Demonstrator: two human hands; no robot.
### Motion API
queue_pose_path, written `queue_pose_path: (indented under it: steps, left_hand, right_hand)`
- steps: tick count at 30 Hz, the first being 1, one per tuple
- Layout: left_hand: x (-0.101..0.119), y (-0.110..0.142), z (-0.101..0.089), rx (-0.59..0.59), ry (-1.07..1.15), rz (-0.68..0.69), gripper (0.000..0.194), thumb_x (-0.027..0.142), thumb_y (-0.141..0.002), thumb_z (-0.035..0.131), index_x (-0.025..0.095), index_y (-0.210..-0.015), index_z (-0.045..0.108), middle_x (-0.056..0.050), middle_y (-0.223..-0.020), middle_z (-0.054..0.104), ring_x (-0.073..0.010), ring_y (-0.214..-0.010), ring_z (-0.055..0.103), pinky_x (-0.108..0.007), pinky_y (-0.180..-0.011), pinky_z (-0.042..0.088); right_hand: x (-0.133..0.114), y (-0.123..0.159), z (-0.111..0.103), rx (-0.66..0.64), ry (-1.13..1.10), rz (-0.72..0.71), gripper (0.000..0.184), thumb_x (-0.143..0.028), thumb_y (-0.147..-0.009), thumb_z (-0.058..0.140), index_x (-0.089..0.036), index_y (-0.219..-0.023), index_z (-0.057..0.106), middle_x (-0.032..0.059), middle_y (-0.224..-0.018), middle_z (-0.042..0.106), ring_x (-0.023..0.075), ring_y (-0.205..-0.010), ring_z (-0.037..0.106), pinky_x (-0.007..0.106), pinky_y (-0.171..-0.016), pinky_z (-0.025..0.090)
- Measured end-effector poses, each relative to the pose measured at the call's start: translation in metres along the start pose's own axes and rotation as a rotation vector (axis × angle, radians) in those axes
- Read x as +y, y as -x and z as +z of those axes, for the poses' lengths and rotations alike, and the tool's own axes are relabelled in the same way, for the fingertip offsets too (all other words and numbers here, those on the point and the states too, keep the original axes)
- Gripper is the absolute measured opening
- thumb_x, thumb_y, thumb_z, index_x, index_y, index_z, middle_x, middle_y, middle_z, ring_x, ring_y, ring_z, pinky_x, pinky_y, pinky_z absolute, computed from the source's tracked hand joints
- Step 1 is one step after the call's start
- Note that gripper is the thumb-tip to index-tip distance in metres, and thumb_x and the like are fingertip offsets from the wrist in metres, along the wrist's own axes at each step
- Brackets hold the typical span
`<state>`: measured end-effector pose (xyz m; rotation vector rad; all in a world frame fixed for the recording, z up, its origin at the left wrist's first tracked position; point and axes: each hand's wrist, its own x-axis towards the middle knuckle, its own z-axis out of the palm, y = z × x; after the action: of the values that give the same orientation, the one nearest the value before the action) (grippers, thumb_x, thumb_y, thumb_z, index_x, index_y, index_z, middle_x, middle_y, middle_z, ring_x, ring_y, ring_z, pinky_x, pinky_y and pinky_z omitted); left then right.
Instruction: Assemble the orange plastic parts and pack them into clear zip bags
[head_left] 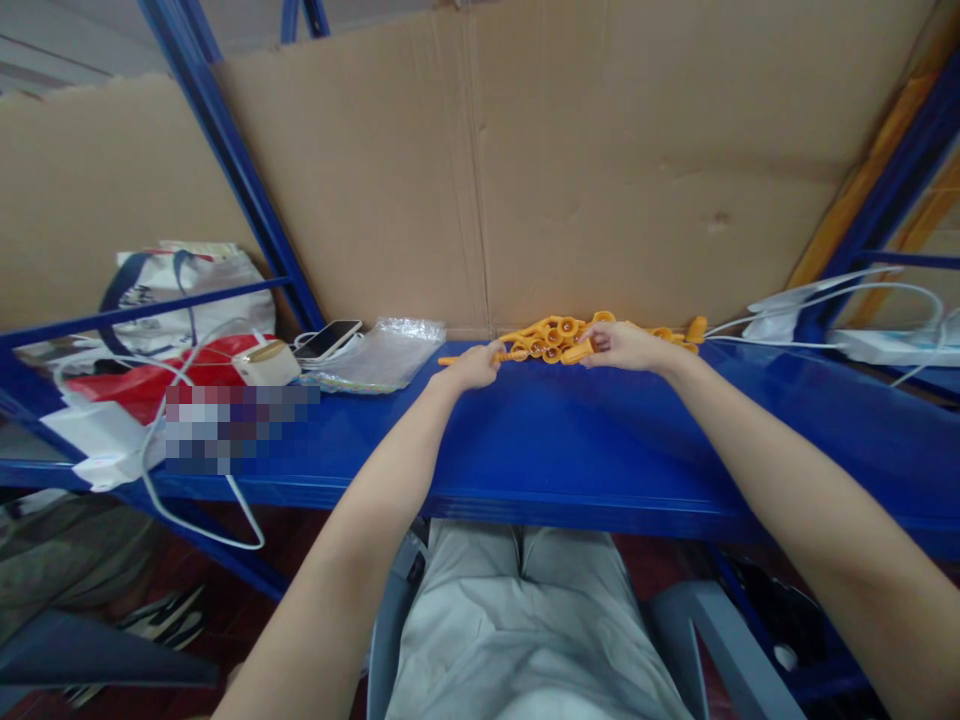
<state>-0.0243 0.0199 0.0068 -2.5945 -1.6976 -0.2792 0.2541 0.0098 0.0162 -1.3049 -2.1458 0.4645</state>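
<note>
Along the back of the blue tabletop [570, 430], a row of orange plastic pieces with round, cup-like openings [568, 327] lies against the cardboard. My left hand [474, 368] is closed around a thin orange rod [514, 355], whose ends stick out on both sides of the fist. The rod's right end is close to the cups. At the row's middle, my right hand [611, 346] has its fingers closed on a short orange cylinder-like piece [576, 353]. Part of the row is hidden behind that hand. The exact kind of these pieces is too small to tell.
Left of my hands lie a clear plastic bag [382, 355] and a phone [328, 340]. Farther left are a white box [266, 362], a red bag [131, 385], a tote bag [202, 295] and loose white cables. A power strip [885, 347] lies at the right.
</note>
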Motion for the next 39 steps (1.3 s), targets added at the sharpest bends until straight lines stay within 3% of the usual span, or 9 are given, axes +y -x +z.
queue_pose_path:
  steps: [6,18,25,31,34,39]
  left_hand:
    - [0.003,0.0,0.001,0.043,0.014,0.002,0.039,0.016,-0.089,0.048,0.019,-0.128,0.055,-0.01,-0.116,0.07,-0.0226,-0.109,0.065,-0.03,-0.094,0.048]
    - [0.001,0.0,0.005,0.011,-0.021,0.001,0.036,0.017,-0.088,0.048,0.022,-0.122,0.06,-0.006,-0.117,0.07,-0.0226,-0.11,0.064,-0.03,-0.094,0.048]
    - [0.009,0.0,0.008,0.07,-0.025,0.037,0.037,0.019,-0.09,0.047,0.018,-0.126,0.057,-0.011,-0.119,0.069,-0.0251,-0.111,0.064,-0.032,-0.095,0.047]
    - [0.006,0.002,0.008,0.047,0.004,0.0,0.036,0.016,-0.09,0.046,0.019,-0.124,0.058,-0.01,-0.117,0.07,-0.0245,-0.11,0.065,-0.032,-0.094,0.048]
    - [0.006,0.002,0.007,0.044,0.007,-0.001,0.036,0.016,-0.09,0.046,0.019,-0.124,0.057,-0.009,-0.118,0.07,-0.0237,-0.111,0.064,-0.031,-0.094,0.048]
    - [0.014,0.002,0.006,0.073,0.045,0.062,0.035,0.017,-0.089,0.049,0.017,-0.123,0.058,-0.01,-0.117,0.07,-0.0238,-0.111,0.065,-0.03,-0.095,0.048]
  right_hand:
    - [0.006,-0.005,0.018,-0.125,-0.195,-0.078,0.019,-0.026,-0.074,0.068,-0.021,-0.087,0.056,0.0018,-0.082,0.068,0.018,-0.08,0.065,0.032,-0.074,0.054]
    - [0.019,-0.009,0.023,-0.079,-0.036,-0.047,0.016,-0.023,-0.076,0.07,-0.019,-0.086,0.059,0.0015,-0.078,0.069,0.0179,-0.074,0.066,0.029,-0.066,0.054]
    - [0.008,-0.007,0.031,-0.102,-0.022,-0.075,0.015,-0.02,-0.078,0.066,-0.02,-0.09,0.057,0.0016,-0.077,0.068,0.0181,-0.074,0.066,0.029,-0.069,0.053]
    - [0.012,-0.005,0.021,-0.004,0.177,0.013,0.017,-0.023,-0.075,0.069,-0.021,-0.087,0.057,0.0038,-0.077,0.068,0.023,-0.077,0.066,0.035,-0.075,0.052]
    - [0.017,-0.005,0.02,-0.019,0.118,0.057,0.015,-0.023,-0.078,0.067,-0.021,-0.087,0.056,0.0042,-0.075,0.069,0.0238,-0.078,0.068,0.036,-0.076,0.053]
    - [0.012,-0.005,0.027,-0.076,-0.021,0.006,0.014,-0.025,-0.081,0.066,-0.021,-0.087,0.054,0.0034,-0.074,0.07,0.0201,-0.074,0.068,0.033,-0.073,0.055]
